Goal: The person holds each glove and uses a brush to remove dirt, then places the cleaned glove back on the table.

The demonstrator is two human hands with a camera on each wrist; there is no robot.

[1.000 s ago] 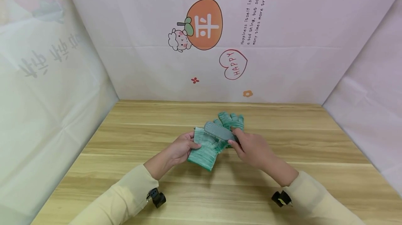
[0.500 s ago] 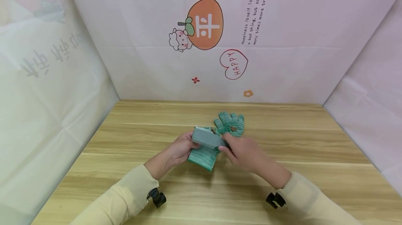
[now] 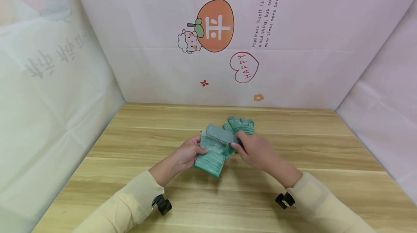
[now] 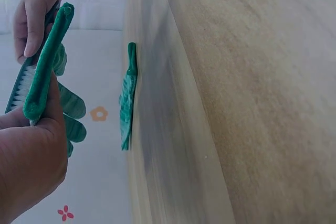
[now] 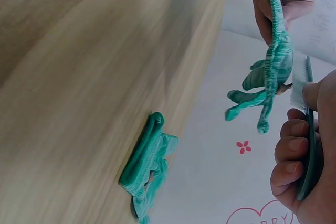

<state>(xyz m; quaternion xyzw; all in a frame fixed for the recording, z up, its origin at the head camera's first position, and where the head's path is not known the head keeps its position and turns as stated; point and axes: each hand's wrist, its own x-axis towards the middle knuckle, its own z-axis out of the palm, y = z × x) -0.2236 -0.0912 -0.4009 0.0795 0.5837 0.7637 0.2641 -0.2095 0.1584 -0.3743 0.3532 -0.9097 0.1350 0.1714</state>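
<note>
In the head view my left hand [image 3: 188,153] pinches the cuff of a green-and-white knitted glove [image 3: 210,164], thumb on the near face. The glove is off the table, its fingers hanging loose in the right wrist view. My right hand [image 3: 258,151] grips a grey-green brush [image 3: 221,135], its back facing up over the glove. White bristles [image 5: 299,85] face the glove in the right wrist view; whether they touch it I cannot tell. A second green glove [image 3: 245,126] lies on the table behind the right hand, partly covered by it in the head view.
The wood-grain table [image 3: 146,193] ends at a printed white cloth wall [image 3: 156,77] behind the gloves. More white cloth [image 3: 68,106] hangs on the left and right sides. A small black camera [image 3: 161,204] sits at the left sleeve, another at the right.
The right hand swept the brush left and down over the glove's cuff, then back up and right. The left hand and its glove stay nearly in place; the other glove lies still.
</note>
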